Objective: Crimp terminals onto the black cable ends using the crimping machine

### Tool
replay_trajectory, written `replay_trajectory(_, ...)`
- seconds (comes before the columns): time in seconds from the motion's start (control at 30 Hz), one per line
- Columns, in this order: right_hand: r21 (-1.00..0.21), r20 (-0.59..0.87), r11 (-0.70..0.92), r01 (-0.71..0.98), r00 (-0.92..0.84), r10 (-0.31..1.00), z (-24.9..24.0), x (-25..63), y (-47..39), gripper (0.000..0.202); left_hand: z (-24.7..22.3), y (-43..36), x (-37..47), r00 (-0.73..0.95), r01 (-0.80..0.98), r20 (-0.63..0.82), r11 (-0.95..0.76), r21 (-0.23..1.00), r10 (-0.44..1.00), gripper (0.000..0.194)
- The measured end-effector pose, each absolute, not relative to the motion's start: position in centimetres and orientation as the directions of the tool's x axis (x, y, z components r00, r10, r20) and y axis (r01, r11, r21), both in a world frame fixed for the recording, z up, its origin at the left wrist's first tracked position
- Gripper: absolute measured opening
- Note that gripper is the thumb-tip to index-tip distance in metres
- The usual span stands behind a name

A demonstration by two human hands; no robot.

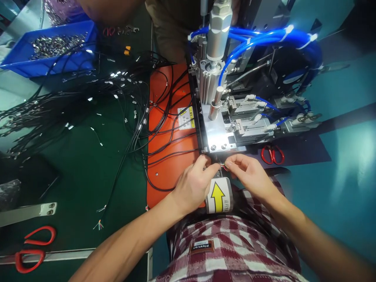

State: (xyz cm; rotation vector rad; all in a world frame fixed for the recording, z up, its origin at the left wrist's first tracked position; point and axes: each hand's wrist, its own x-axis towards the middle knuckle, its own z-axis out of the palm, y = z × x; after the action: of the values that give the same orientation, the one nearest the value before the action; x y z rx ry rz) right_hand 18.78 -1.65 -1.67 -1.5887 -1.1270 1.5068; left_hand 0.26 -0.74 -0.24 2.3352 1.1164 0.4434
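My left hand (196,180) is closed in a pinch on the end of a black cable, at the front edge of the machine (216,133). Opposite it, my right hand (248,172) pinches the thin coloured wires (224,166) that come out of that cable end. The fingertips of both hands are a short way apart, just below the bright metal plate. Several black cables (167,154) run across the orange plate (173,172) to the machine's left side. A yellow arrow label (217,196) lies just below my hands.
A blue bin (26,64) of small metal parts stands at the upper left. Many black cables with metal ends (117,78) spread over the green table (79,168). Red-handled scissors (272,155) lie right of the machine; red handles (31,260) show lower left. Another person (167,27) is at the top.
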Motion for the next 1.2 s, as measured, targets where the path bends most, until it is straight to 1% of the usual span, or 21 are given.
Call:
replay_trajectory(0.23, -0.933, -0.328, -0.321, 0.165, -0.015, 0.945, -2.05, 18.68, -2.16, 0.024, -0.23, -0.82, 0.28, 0.609, 0.639, 0.083, -0.55, 0.538, 0.789, 0.032)
replay_trajectory(0.43, -0.946, -0.29, -0.287, 0.148, 0.006, 0.957, -2.31, 18.46, -2.38, 0.02, -0.24, -0.81, 0.22, 0.614, 0.618, 0.094, -0.551, 0.561, 0.784, 0.031)
replay_trajectory(0.7, -0.942, -0.305, -0.303, 0.146, 0.007, 0.952, -2.43, 18.55, -2.42, 0.02, -0.29, -0.82, 0.26, 0.611, 0.612, 0.091, -0.542, 0.576, 0.786, 0.031)
replay_trajectory(0.97, -0.935, -0.323, -0.324, 0.146, 0.031, 0.946, -2.33, 18.25, -2.5, 0.022, -0.26, -0.87, 0.3, 0.608, 0.632, 0.068, -0.533, 0.563, 0.791, 0.03)
replay_trajectory(1.2, -0.899, -0.426, -0.427, 0.096, 0.027, 0.904, -1.86, 18.01, -2.41, 0.027, 0.12, -0.88, 0.43, 0.619, 0.637, 0.042, -0.532, 0.558, 0.784, 0.03)
